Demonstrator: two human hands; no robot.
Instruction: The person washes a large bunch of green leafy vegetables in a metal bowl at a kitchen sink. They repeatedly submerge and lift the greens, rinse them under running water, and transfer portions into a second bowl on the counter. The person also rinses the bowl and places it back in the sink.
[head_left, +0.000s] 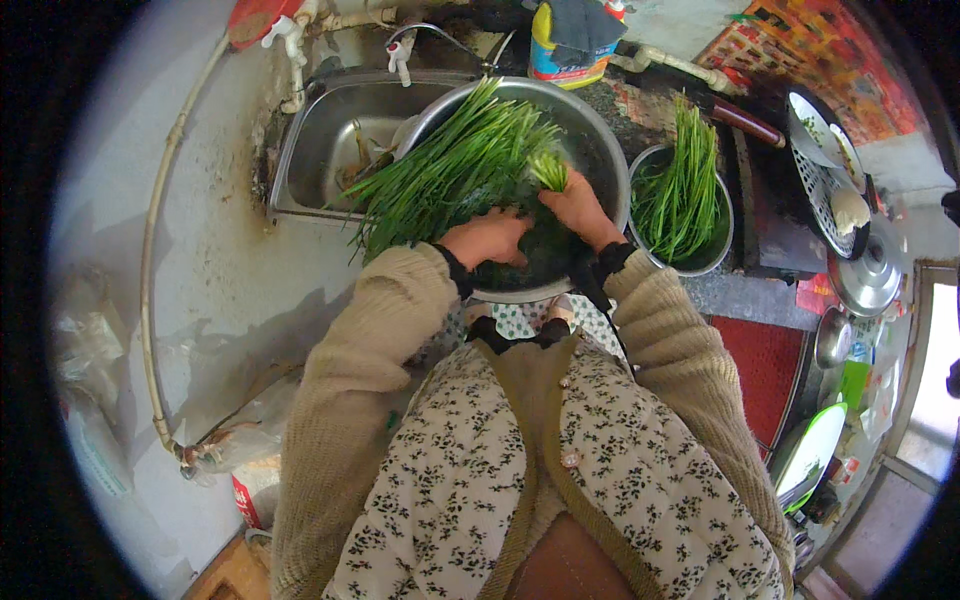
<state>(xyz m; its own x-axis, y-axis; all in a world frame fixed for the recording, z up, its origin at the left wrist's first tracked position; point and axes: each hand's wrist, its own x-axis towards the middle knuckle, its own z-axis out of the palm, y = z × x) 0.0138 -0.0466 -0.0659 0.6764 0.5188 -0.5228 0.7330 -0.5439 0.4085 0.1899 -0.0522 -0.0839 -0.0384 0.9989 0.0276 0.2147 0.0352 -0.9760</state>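
Observation:
A large metal basin (619, 161) holds dark water and a heap of long green leafy stalks (450, 157), which look like garlic chives and hang over its left rim. My right hand (581, 206) grips the pale cut ends of a bunch of chives (548, 171) at the basin's right side. Low in the basin, my left hand (491, 236) lies at the lower edge of the heap with its fingers spread; whether stalks lie under its palm is hidden. To the right of the basin, a smaller metal bowl (724, 240) contains more chives (686, 187).
Behind and left is a steel sink (300, 150) with a white-handled tap (399, 61). A yellow and blue container (566, 64) with a dark cloth stands behind the basin. At right are a wok (796, 135) holding a perforated ladle (825, 195), and a metal lid (870, 266).

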